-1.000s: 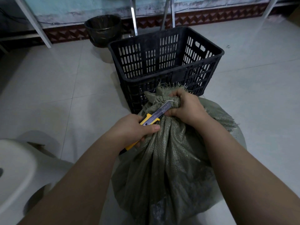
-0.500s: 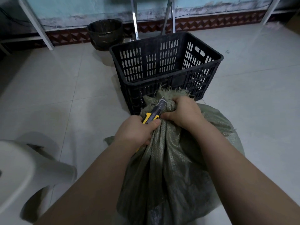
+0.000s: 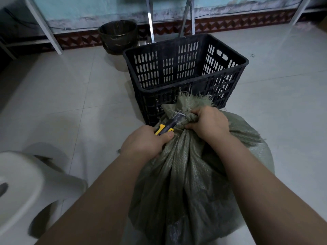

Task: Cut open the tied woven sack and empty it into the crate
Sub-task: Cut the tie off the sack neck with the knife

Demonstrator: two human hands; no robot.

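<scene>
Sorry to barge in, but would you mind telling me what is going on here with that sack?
A person is cutting open a tied green woven sack that stands on the tiled floor. The right hand grips the bunched neck, while the left hand holds a yellow utility knife with its blade at the white tie. The neck is still tied shut. The black crate stands just behind the sack, and nothing shows inside it yet.
</scene>
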